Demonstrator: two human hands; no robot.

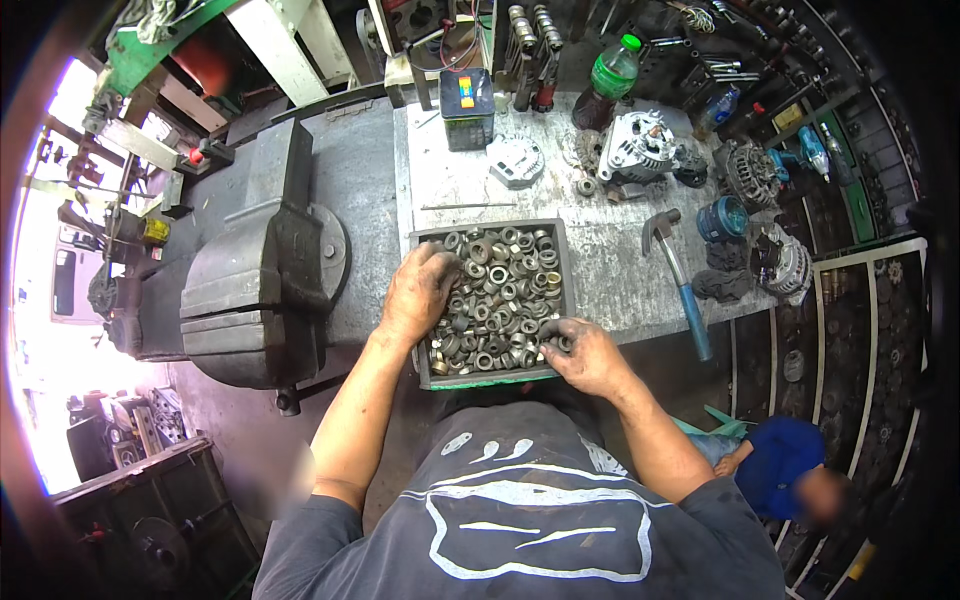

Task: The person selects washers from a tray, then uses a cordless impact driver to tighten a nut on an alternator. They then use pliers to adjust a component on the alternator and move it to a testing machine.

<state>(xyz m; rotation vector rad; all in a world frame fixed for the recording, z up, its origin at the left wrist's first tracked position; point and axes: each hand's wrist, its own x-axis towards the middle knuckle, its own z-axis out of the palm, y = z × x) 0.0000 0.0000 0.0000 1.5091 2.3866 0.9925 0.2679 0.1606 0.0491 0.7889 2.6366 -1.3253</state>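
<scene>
A shallow dark tray (562, 270) full of loose metal nuts and ring-shaped collars (498, 300) stands at the bench's front edge, close to my body. My left hand (418, 292) reaches over the tray's left wall, its darkened fingers curled at the upper left of the pile. What lies under those fingertips is hidden. At the lower right corner, my right hand (588, 358) has its thumb and fingers closed round what looks like a small metal nut (561, 343). Both hands are blackened with grime.
Left stands a large bench vise (250, 270). Right of the tray lies a blue-handled hammer (680, 280), near a blue tub (722, 218) and several alternators (640, 146). Behind are a battery (467, 110) and a green-capped bottle (614, 72). A person in blue (785, 465) is low at right.
</scene>
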